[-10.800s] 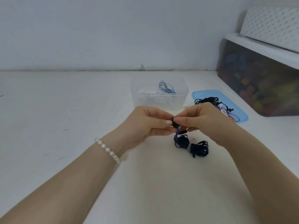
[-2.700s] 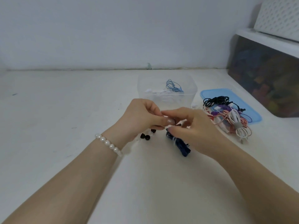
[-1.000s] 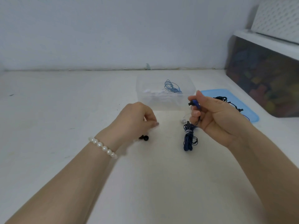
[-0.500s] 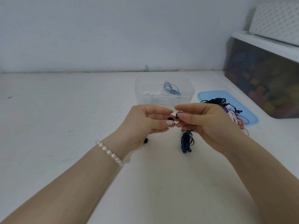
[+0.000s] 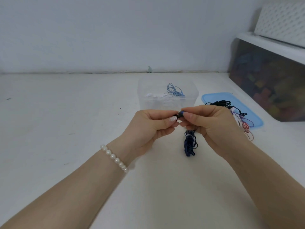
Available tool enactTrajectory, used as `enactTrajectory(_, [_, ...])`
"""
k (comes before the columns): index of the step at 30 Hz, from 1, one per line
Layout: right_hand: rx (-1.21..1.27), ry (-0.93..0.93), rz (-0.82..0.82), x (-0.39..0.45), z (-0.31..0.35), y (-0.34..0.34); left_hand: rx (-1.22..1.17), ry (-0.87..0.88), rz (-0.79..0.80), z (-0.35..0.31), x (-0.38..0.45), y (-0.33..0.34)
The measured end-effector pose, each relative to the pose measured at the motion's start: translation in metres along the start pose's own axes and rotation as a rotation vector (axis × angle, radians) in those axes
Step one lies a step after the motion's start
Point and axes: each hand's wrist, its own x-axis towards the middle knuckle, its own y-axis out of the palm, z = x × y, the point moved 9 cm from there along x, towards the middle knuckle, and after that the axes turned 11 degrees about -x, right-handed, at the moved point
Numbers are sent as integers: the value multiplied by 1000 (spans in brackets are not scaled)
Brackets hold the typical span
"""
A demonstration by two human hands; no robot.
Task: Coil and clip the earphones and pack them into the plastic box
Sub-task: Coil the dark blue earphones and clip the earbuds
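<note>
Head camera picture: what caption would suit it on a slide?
Both hands, left hand and right hand, pinch a dark blue earbud above its coiled cable, before the plastic box.

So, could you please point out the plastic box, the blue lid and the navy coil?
Plastic box [image 5: 166, 103], head view, front wall.
Blue lid [image 5: 214, 97], head view, bare far corner.
Navy coil [image 5: 189, 144], head view, bundle's middle.

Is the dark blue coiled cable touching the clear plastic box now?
Apart. The head view shows the dark blue coiled cable hanging below the right hand, with bare table between it and the clear plastic box farther back.
</note>
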Motion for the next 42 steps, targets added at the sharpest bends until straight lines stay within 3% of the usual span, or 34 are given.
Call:
enactTrajectory(11, [-80,-73,-32,0,7,4,-37,31,-93,-2,0,-7])
enactTrajectory(42, [-129,-134,-126,-2,7,4,-78,-10,-113,2,-4,-5])
